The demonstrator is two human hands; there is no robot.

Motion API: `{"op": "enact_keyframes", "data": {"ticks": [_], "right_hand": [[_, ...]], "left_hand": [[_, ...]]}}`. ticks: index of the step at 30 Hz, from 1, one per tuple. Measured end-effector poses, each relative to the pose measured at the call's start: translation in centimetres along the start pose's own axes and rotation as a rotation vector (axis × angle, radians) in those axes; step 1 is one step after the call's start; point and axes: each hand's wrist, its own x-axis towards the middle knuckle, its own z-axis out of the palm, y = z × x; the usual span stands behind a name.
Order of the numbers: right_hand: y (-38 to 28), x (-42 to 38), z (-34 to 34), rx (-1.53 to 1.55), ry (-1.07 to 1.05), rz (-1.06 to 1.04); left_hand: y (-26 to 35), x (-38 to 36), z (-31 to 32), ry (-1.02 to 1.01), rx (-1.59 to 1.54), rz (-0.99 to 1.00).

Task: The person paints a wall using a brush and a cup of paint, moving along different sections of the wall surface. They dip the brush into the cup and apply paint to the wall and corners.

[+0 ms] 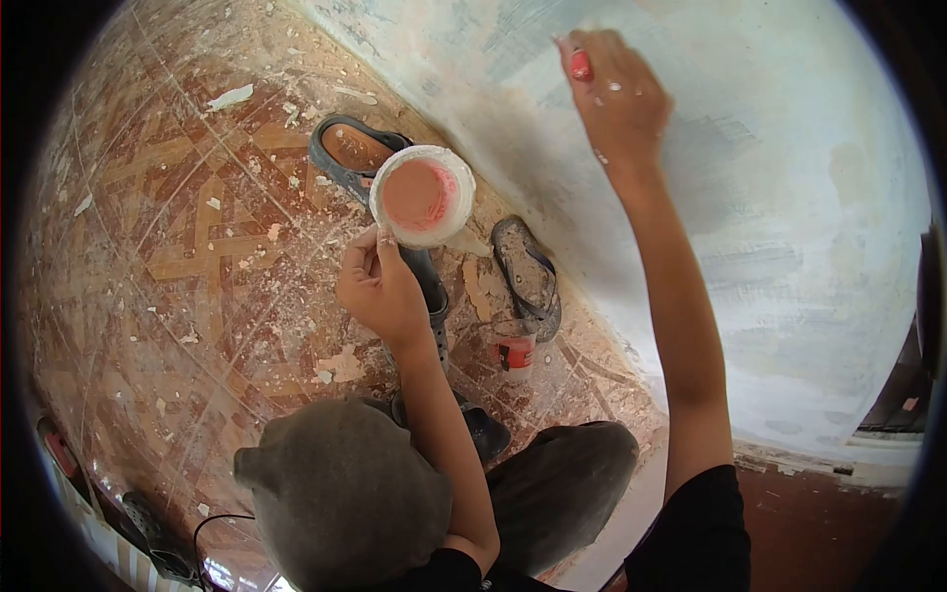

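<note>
My left hand (380,291) pinches the near rim of a small white tub (465,197), tilted so its inside shows. Pink paint-like liquid (414,194) lies in it and smears its inner wall. My right hand (623,99), spotted with white, is raised at the pale, patchy wall (779,187). Its fingers are closed around a red-handled tool (581,66). Only the end of that handle shows; the working end is hidden, so its kind cannot be told.
Dark clogs (340,163) and a flip-flop (523,261) lie along the wall's foot. Beside the flip-flop stands a clear plastic cup (515,350) with red and black print. Paint flakes (232,97) litter the patterned floor (197,326). My bent knees are below.
</note>
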Motion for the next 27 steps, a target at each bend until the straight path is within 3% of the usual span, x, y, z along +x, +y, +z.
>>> {"op": "enact_keyframes", "data": {"ticks": [2,6,8,9,11,12,14,18,20,22,23,24,27], "right_hand": [[0.1,0.2,-0.4,-0.123,0.139,-0.228],[-2.2,-8.6,4.7,-0.416,-0.258,-0.428],[-2.4,-13.3,6.7,-0.274,-0.429,-0.507],[-2.7,-14.8,7.1,-0.270,-0.429,-0.505],[-3.3,-16.7,7.2,0.110,-0.463,-0.343],[-3.7,-16.9,6.8,0.111,-0.460,-0.333],[-4.1,-17.2,5.8,0.240,-0.800,-0.187],[-3.7,-17.4,0.1,0.339,-0.642,-0.053],[-2.8,-17.5,-3.2,0.666,-0.572,0.407],[-0.8,-19.7,-5.1,0.814,-0.394,0.739],[0.1,-20.7,-6.4,0.911,-0.349,1.041],[0.6,-20.9,-8.0,1.153,-0.169,1.224],[2.4,-22.4,-12.7,1.151,0.029,1.526]], "left_hand": [[-0.1,0.0,0.2,0.014,0.005,-0.026],[0.0,0.1,0.1,0.010,-0.004,-0.035],[0.0,0.2,-0.2,0.032,0.013,-0.035],[0.1,0.3,-0.2,0.033,0.017,-0.033],[0.4,0.2,-0.2,0.053,0.026,0.003],[0.4,0.1,-0.2,0.046,0.032,0.007],[0.4,-0.2,-0.1,0.013,0.059,0.041],[0.1,-1.1,0.5,0.008,0.071,0.004],[0.0,-1.6,0.7,-0.008,0.120,-0.029],[-0.7,-1.9,0.7,-0.034,0.117,-0.032],[-0.9,-2.0,0.7,-0.050,0.114,-0.036],[-0.9,-2.2,0.8,-0.072,0.118,-0.035],[-1.2,-3.3,1.2,-0.191,0.283,-0.008]]}}
